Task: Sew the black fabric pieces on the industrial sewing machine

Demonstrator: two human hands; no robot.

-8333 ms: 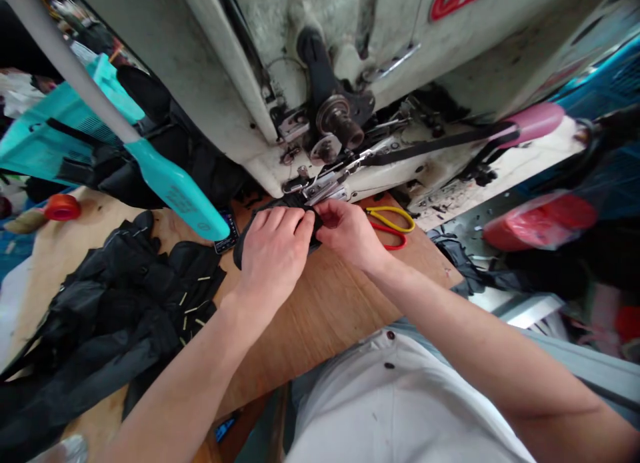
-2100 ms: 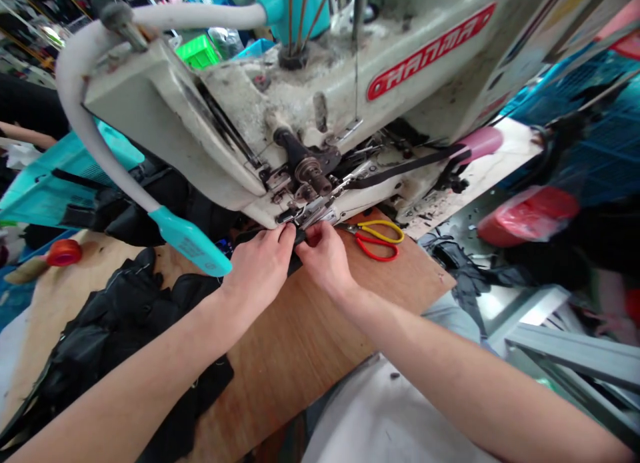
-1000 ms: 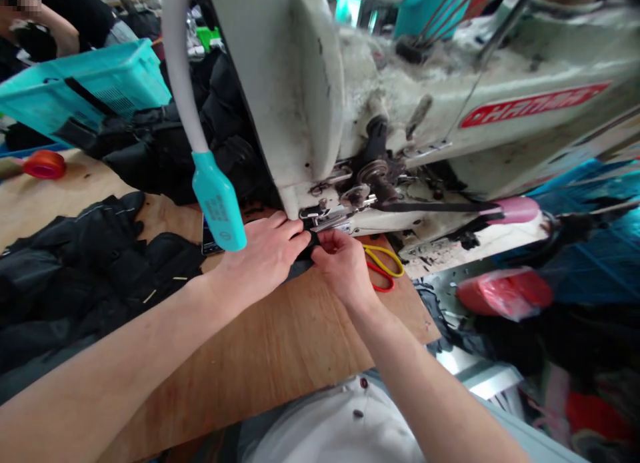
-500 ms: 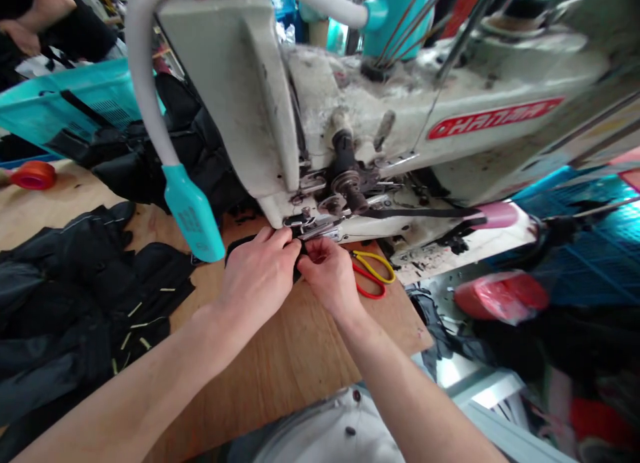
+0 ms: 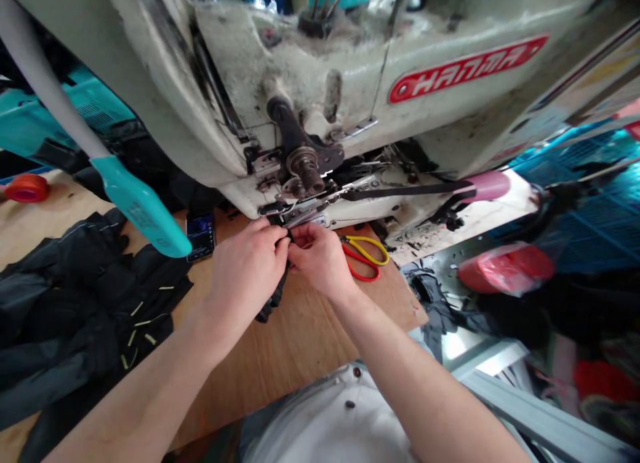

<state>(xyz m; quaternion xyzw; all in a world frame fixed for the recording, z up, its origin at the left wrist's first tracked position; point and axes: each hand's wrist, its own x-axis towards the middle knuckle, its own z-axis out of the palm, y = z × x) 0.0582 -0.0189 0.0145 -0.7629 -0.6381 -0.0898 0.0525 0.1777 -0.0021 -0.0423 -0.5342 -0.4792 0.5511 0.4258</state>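
Both my hands are close together at the needle end of an industrial sewing machine (image 5: 360, 110). My left hand (image 5: 255, 256) is closed on a piece of black fabric (image 5: 273, 303), which hangs out below its fingers over the table. Thumb and fingers of my right hand (image 5: 317, 253) pinch at the fabric's edge, almost touching the left fingers. Just above the fingertips sits the metal presser foot area (image 5: 300, 213); the needle itself I cannot make out. Scissors (image 5: 367, 256) with red and yellow handles lie right of my right hand.
Black garment pieces (image 5: 75, 283) with pale yellow strips cover the table's left side. A phone (image 5: 201, 236) lies near a teal lamp (image 5: 145, 206) on a bendy neck. An orange tape roll (image 5: 27, 188) and a teal basket (image 5: 30, 120) stand farther left.
My view has moved closer to the machine. Black fabric now shows below my left hand, and the phone has come into sight behind the lamp. Both hands stay by the presser foot.
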